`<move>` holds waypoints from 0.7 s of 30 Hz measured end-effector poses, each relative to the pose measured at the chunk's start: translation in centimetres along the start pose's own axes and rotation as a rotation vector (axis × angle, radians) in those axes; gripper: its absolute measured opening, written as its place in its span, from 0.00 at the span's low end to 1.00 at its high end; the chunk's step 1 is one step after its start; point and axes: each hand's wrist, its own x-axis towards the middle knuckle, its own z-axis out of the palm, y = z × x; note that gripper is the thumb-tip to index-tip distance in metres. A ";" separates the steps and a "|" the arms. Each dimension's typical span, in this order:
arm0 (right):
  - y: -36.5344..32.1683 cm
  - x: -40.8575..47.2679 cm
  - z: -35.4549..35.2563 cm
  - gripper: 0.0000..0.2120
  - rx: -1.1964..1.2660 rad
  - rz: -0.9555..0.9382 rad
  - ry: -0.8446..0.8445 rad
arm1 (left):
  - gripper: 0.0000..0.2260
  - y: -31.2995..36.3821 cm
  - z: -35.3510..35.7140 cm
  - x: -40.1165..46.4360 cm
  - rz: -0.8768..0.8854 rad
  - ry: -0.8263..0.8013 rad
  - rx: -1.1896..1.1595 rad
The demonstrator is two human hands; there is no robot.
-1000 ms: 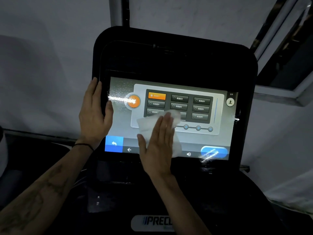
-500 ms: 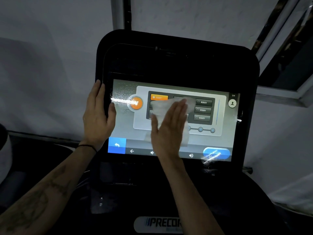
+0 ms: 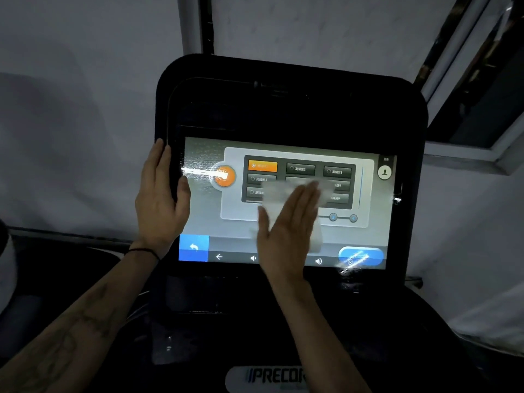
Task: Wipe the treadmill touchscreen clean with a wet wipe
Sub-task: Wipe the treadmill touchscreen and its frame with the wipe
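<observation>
Pressing wet wipe [image 3: 286, 194] flat under right hand [image 3: 286, 234], mid touchscreen [image 3: 204, 217]

I count one touchscreen [image 3: 286, 205], lit, and one white wipe [image 3: 283, 194] lying flat under the fingers [image 3: 307, 198] of one right hand [image 3: 286, 236]. One left hand [image 3: 158, 199] grips the screen's edge, with one dark band [image 3: 143, 252] at its wrist. I see two speaker icons [image 3: 318, 261] below the fingers and one orange button [image 3: 262, 165] up to their left.
</observation>
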 end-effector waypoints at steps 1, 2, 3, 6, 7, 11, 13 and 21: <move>-0.5 -1.5 0.3 0.40 0.001 -0.037 -0.049 | 0.25 0.0 0.0 0.0 0.001 0.000 0.001; -1.2 -2.3 0.6 0.40 0.000 -0.091 -0.082 | 0.25 0.0 0.0 0.1 -0.001 0.000 0.003; -2.0 -2.1 0.9 0.40 0.004 -0.136 -0.085 | 0.24 0.0 0.0 0.1 0.000 -0.002 0.007; -2.5 2.5 0.8 0.40 0.001 -0.130 -0.019 | 0.24 0.1 -0.1 0.0 0.015 -0.004 0.002; -1.7 4.0 0.6 0.39 -0.009 -0.100 0.032 | 0.24 0.1 -0.1 0.0 0.017 -0.003 -0.003; 0.0 1.0 0.2 0.40 -0.009 0.023 0.039 | 0.24 0.1 0.0 0.0 0.003 0.010 -0.006; -1.5 -2.0 0.9 0.40 -0.001 -0.071 -0.054 | 0.24 0.2 -0.1 0.0 0.008 0.013 -0.009; -0.3 3.3 0.1 0.39 0.028 0.042 0.072 | 0.24 0.1 0.0 0.0 -0.011 0.003 0.007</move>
